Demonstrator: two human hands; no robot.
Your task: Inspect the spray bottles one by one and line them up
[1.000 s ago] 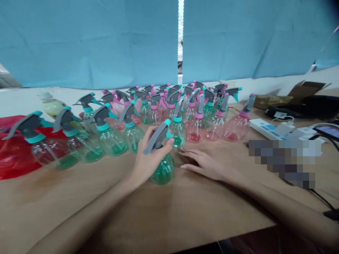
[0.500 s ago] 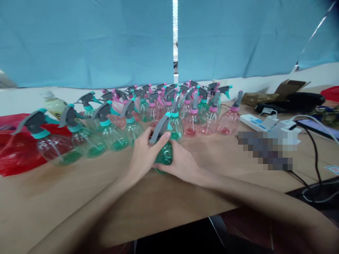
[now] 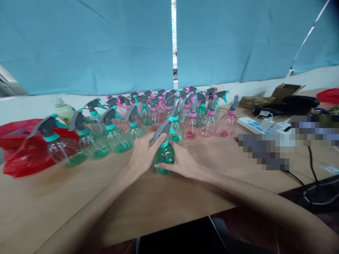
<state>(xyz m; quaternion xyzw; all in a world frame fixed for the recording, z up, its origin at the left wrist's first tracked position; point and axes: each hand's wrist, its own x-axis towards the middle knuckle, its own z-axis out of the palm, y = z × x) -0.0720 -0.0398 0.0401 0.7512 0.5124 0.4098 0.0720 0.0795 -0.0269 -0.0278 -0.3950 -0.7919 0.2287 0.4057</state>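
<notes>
A green spray bottle (image 3: 164, 157) with a grey trigger head and a teal collar stands upright on the brown table (image 3: 79, 197) in front of me. My left hand (image 3: 141, 153) is wrapped round its neck under the trigger. My right hand (image 3: 182, 162) cups the bottle's round body from the right, fingers curled along its lower side. Both hands hold the same bottle.
Several green and pink spray bottles (image 3: 169, 109) crowd the table behind it. A red plastic bag (image 3: 18, 148) lies at far left. A white power strip (image 3: 254, 125), cables (image 3: 312, 169), a cardboard box (image 3: 287, 90) and dark items lie at right. Blue curtains hang behind.
One second ago my right hand lay flat on the table beside the bottle; it has since closed on the bottle's body. My left hand has kept its grip on the neck.
</notes>
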